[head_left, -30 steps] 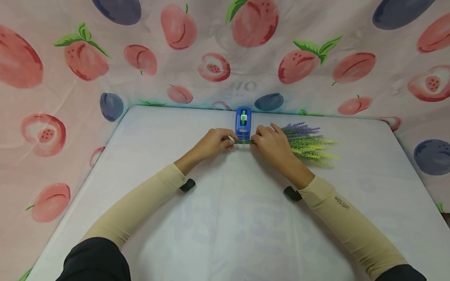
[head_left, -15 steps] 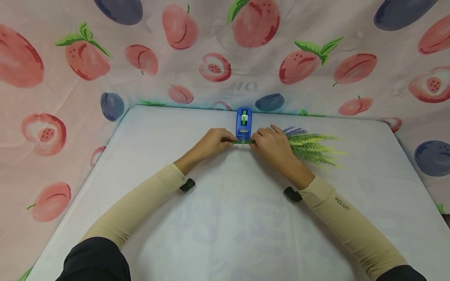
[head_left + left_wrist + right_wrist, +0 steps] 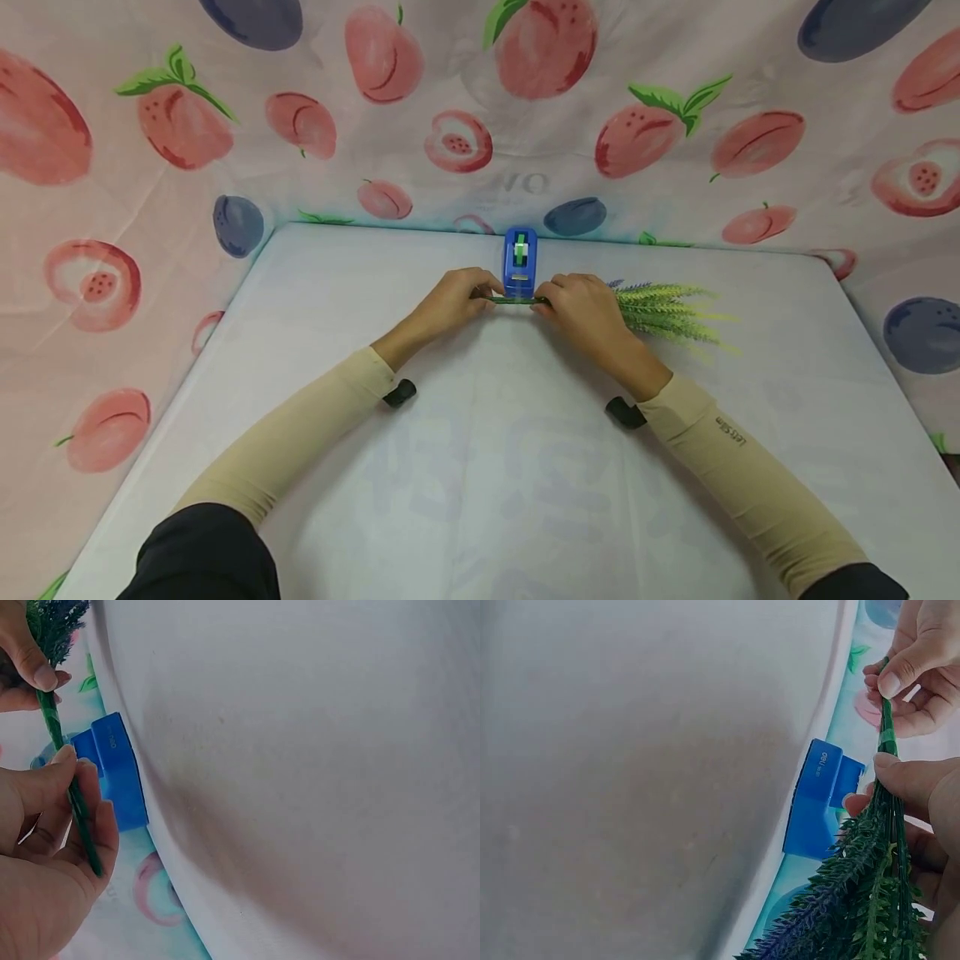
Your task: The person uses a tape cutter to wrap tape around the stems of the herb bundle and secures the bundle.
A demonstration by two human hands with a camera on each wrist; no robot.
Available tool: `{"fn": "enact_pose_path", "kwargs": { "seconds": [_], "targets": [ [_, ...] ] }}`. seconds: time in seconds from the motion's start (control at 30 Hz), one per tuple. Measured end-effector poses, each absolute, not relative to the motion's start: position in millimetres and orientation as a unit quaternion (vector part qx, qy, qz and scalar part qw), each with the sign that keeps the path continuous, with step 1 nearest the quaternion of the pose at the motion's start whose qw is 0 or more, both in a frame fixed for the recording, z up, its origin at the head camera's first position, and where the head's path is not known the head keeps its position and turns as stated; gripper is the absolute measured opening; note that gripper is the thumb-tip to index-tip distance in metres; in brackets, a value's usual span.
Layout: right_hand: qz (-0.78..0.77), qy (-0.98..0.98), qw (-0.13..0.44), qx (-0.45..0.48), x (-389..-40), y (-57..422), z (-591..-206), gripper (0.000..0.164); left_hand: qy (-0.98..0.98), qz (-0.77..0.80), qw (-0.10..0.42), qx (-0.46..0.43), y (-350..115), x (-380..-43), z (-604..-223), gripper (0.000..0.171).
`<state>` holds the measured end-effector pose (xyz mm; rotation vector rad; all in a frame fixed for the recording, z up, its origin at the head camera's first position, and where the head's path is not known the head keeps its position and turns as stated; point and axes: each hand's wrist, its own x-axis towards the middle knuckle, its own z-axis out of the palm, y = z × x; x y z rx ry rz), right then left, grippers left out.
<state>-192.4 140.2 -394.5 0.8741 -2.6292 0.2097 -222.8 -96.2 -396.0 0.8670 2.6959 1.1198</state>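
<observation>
A bunch of artificial lavender [image 3: 663,312] with yellow-green and purple heads lies sideways between both hands, its heads to the right. The left hand [image 3: 465,293] pinches the stem ends between thumb and fingers. Nearer the flower heads, the right hand [image 3: 585,312] grips the stems [image 3: 891,761]. Between the hands a short stretch of stems shows, with a shiny band of clear tape [image 3: 887,739] around it. Right behind that stretch stands a blue tape dispenser [image 3: 520,262] holding a roll of tape with a green core. Part of the flower bunch is hidden behind the right hand.
The white table [image 3: 480,467] runs back to a hanging cloth [image 3: 315,175] printed with peaches and plums. The dispenser stands close to the table's far edge. Black wrist cameras [image 3: 400,393] are strapped under both forearms.
The flower bunch has turned about its stems, so yellow-green heads now cover most of the purple ones. Both hands stay almost in place, and the right hand's raised finger has come down.
</observation>
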Motion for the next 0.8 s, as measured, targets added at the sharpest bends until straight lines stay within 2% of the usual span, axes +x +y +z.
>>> {"fn": "enact_pose_path", "kwargs": {
  "seconds": [0.33,0.6,0.8],
  "targets": [
    [0.093,-0.937,0.166,0.294,-199,143,-396,0.017,0.886,0.37,0.059,0.273,-96,-226,-394,0.015],
    [0.112,-0.95,0.111,0.268,-203,144,-395,0.025,0.888,0.364,0.068,0.271,-95,-226,-392,0.014],
    [0.112,-0.945,0.119,0.282,-203,144,-394,0.014,0.89,0.363,0.059,0.271,-97,-228,-392,0.016]
  ]
}}
